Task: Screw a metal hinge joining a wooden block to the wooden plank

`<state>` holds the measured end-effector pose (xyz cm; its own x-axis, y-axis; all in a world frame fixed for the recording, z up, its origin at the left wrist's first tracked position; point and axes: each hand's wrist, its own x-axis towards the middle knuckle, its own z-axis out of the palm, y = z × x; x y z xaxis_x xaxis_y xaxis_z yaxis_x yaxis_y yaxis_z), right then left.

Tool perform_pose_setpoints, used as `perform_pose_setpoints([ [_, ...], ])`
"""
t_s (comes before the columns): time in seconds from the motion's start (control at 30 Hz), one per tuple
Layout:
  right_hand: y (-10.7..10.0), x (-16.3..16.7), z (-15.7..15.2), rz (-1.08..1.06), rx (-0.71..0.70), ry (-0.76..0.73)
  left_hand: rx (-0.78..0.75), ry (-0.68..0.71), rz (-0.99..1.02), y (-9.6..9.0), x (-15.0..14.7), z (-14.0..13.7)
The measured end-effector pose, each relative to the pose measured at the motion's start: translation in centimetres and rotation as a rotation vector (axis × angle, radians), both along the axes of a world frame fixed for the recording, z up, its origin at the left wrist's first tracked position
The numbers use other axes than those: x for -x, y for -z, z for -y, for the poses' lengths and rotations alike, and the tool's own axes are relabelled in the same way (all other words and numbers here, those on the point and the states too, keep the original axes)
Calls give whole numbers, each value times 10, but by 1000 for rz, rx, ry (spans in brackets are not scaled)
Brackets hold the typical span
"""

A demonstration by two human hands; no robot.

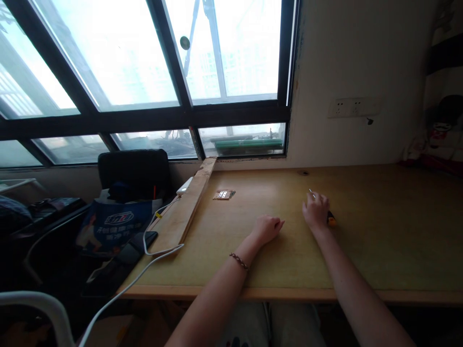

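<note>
Yellowish bench (390,236), well in from the front edge (289,294)
Gripping a screwdriver (332,220) in right hand (316,211), left hand (265,228) curled, can't tell if pinching anything, decent gap between.

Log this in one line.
Left hand: curled, contents unclear | right hand: holding screwdriver-like tool | metal piece: on tabletop, left of hands

You see a bag (119,219) and chair (133,168) left of the board (184,207), a cable (123,291) across its near end, a window (144,62) behind it.
</note>
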<state>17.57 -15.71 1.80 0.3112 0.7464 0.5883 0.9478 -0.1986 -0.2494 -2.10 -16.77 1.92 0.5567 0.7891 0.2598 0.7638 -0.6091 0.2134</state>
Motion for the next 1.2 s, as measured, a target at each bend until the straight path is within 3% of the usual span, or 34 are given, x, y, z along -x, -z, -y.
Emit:
perform_pose_setpoints([
  [0.13, 10, 21, -7, -53, 45, -336, 3, -1, -7, 1, 0, -1],
  [0.23, 21, 26, -12, -140, 82, -447, 37, -25, -6, 0, -1, -2],
  [0.5, 28, 24, -18, -257, 131, -437, 20, -271, 76, 4, 5, -16],
  [0.77, 25, 32, -17, -269, 187, -472, -189, -598, -52, -18, 50, -72],
  [0.93, 27, 32, -17, -269, 177, -481, -191, -802, -37, 0, 70, -96],
  [1.2, 29, 32, -19, -266, 167, -497, -113, -916, -13, 23, 77, -113],
])
